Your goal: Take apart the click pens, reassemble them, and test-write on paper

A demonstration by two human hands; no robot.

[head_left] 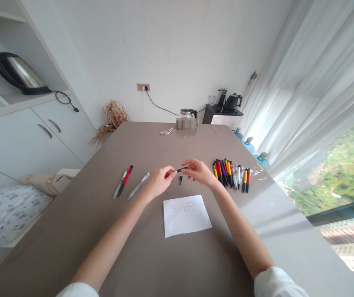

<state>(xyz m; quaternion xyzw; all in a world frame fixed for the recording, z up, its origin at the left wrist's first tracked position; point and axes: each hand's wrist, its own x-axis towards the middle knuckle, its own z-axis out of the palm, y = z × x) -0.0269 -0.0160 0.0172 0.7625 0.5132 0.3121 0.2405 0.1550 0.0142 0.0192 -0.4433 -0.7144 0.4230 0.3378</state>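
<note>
Over the middle of the table, my left hand point(160, 180) is closed on a red and black pen point(181, 169), whose red end shows between thumb and fingers. My right hand point(199, 172) pinches the pen's dark end from the other side. Just below the hands lies a small black pen piece point(181, 180). Nearer to me is a white sheet of paper point(186, 222) with faint reddish writing. On the left rest a clear pen point(120, 185), a red and black pen point(125, 180) and another clear pen point(139, 185).
Right of my hands lies a row of several pens point(228, 173) in yellow, red, blue and clear. A glass kettle point(186, 112) stands by the table's far edge, near a crumpled wrapper point(166, 132). Curtains point(306, 82) hang along the right; white cabinets point(37, 128) line the left.
</note>
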